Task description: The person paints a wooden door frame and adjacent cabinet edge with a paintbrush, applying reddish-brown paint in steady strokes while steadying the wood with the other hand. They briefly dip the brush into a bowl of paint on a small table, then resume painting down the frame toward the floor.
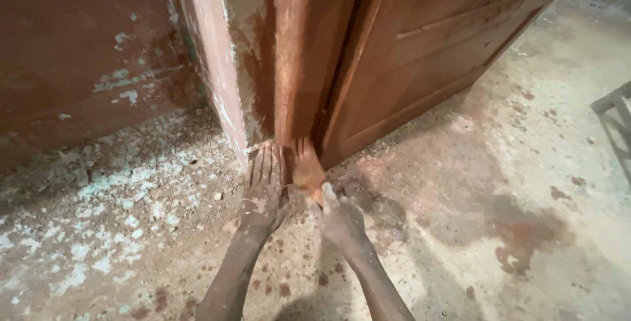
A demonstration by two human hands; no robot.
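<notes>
My left hand lies flat with fingers together, fingertips against the foot of a reddish wooden door frame post. My right hand grips a small orange-brown sheet, which looks like sandpaper, and presses it on the bottom of that post, right beside my left hand. Both hands and forearms are coated in reddish dust.
A brown panelled wooden door stands open to the right of the post. A dark red wall with peeling paint is at left, with pale flakes on the concrete floor. Reddish stains mark the floor; a grey metal frame is at the right edge.
</notes>
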